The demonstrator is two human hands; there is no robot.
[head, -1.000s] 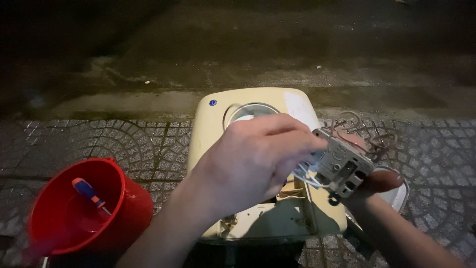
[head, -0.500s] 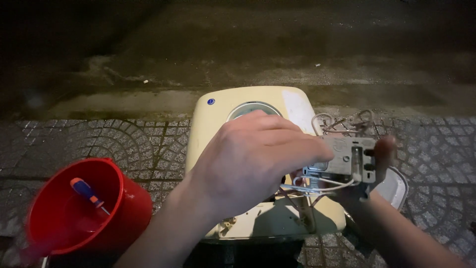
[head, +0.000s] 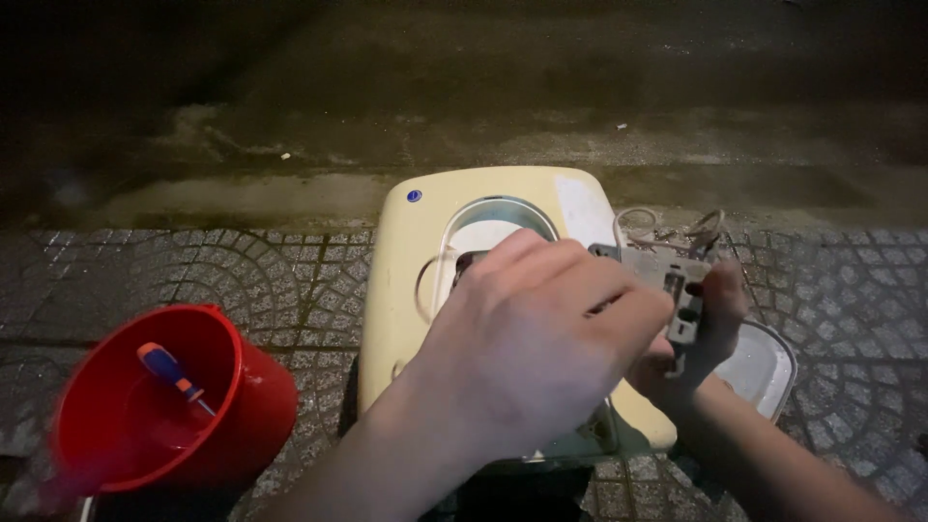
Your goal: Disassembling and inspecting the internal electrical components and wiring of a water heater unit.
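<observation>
grey metal switch part (head: 667,290) | wires attached | both hands gripping

The grey switch part (head: 667,290) now sits upright, turned from its earlier tilt. The left hand (head: 541,338) has slid right, covering more of it

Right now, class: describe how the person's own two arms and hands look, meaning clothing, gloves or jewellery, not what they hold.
Both arms are bare to the frame edge: no sleeves show. The left hand and right hand wear no gloves; no rings, watch or bracelet are visible, though dim lighting hides fine detail.
</observation>
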